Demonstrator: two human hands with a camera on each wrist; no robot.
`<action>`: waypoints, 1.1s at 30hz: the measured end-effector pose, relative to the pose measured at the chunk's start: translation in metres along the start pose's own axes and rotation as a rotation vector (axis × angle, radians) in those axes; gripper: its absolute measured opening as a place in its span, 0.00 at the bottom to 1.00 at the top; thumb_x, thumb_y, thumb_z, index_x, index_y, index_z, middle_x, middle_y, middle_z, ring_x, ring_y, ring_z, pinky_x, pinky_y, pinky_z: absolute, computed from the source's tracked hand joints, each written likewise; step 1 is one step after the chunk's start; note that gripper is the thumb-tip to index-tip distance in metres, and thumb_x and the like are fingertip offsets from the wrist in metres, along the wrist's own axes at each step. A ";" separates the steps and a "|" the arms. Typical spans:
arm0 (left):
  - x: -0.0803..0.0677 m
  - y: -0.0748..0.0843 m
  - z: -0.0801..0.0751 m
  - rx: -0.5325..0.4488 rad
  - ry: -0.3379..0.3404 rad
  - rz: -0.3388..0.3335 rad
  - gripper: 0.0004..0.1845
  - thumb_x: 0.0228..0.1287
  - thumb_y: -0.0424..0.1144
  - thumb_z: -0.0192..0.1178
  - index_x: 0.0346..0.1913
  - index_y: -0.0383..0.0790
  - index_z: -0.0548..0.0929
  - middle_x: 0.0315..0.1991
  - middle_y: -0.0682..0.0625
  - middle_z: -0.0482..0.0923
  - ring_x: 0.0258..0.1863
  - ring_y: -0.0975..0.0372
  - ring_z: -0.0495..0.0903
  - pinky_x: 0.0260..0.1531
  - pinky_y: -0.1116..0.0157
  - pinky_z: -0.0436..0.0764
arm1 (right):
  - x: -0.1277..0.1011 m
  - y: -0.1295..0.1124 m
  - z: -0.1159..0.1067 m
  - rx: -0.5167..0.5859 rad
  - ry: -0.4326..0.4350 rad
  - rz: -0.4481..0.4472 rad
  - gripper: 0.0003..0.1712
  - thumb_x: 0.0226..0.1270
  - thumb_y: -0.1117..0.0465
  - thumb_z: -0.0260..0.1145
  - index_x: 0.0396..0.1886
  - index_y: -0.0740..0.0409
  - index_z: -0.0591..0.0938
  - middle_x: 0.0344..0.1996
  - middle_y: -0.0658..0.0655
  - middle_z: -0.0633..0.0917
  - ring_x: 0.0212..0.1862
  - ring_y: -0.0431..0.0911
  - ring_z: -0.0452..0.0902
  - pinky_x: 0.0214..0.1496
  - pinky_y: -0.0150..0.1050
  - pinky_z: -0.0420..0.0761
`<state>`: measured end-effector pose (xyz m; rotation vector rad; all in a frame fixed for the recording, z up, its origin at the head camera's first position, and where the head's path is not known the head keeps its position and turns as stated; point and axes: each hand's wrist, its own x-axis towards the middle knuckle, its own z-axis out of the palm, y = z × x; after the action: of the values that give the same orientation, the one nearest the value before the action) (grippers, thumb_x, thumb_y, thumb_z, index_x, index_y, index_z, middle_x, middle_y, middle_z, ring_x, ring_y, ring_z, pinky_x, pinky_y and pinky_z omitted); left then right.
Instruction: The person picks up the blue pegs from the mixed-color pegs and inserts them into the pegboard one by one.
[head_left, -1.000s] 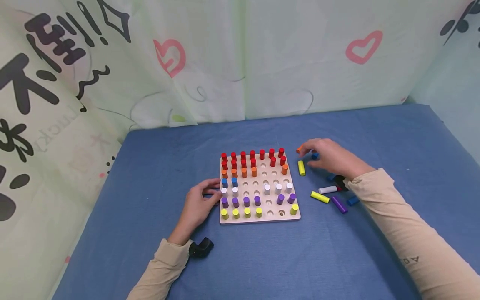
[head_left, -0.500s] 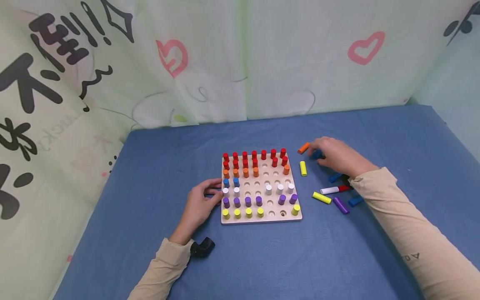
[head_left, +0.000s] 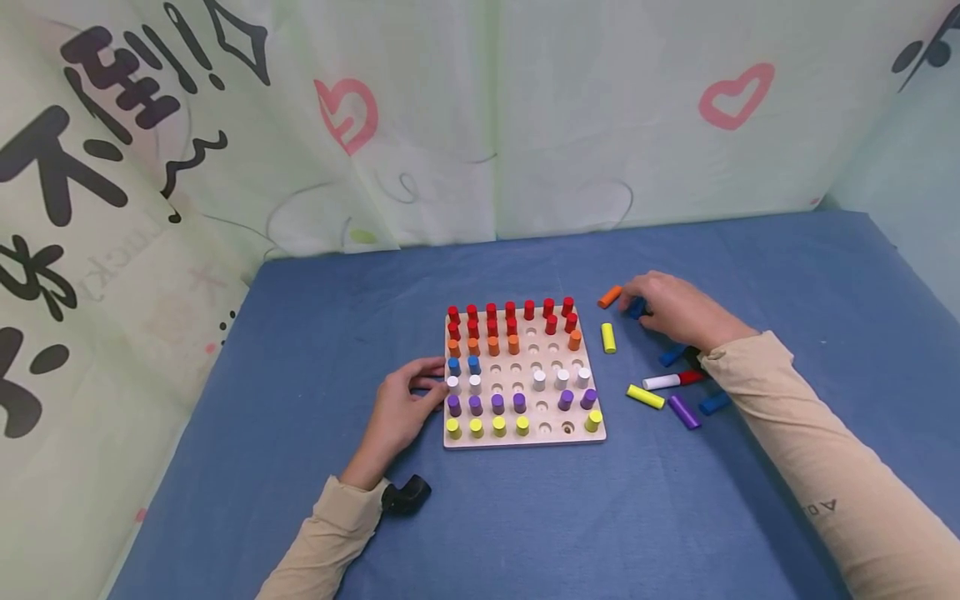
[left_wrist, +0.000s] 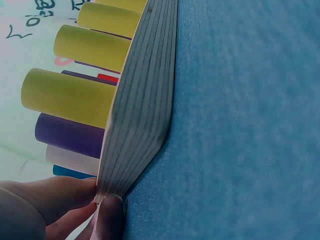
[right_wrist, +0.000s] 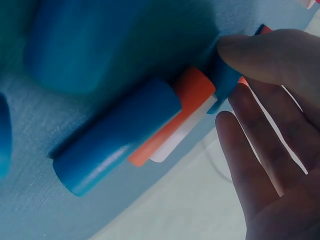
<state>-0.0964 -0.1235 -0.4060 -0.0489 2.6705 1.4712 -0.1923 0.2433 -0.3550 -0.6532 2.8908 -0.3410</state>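
Note:
A square wooden pegboard [head_left: 487, 443] lies on the blue cloth, bearing rows of red, orange, blue, white, purple and yellow pegs with some bare holes. The left hand [head_left: 397, 407] holds its left edge; in the left wrist view the board's layered side [left_wrist: 140, 100] shows, with fingertips right at its corner. Right of the board, the right hand [head_left: 675, 308] pinches a blue peg [head_left: 637, 307] between thumb and fingers. That blue peg [right_wrist: 223, 79] is partly covered by the thumb in the right wrist view. Beside the hand lies an orange peg [head_left: 610, 297].
Loose pegs lie between board and right forearm: a yellow peg [head_left: 608, 338], another yellow peg [head_left: 646, 397], a purple peg [head_left: 684, 412], a white peg [head_left: 661, 382], a red peg [head_left: 691, 377] and blue pegs [head_left: 715, 403]. A patterned curtain [head_left: 420, 125] hangs behind the table.
The right hand has drawn back to the right from the orange peg, now fully in sight, and its fingers have come onto the blue peg. The left hand stays at the board's edge.

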 end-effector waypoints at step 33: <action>0.000 0.001 -0.001 -0.007 -0.008 -0.024 0.21 0.65 0.35 0.65 0.61 0.41 0.80 0.54 0.47 0.82 0.45 0.58 0.82 0.41 0.64 0.85 | 0.004 0.004 0.002 -0.045 0.004 -0.025 0.10 0.59 0.74 0.70 0.42 0.65 0.86 0.46 0.66 0.85 0.52 0.60 0.78 0.56 0.58 0.78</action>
<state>-0.0967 -0.1239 -0.4049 -0.0751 2.6488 1.4706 -0.1968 0.2449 -0.3584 -0.6973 2.9045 -0.2814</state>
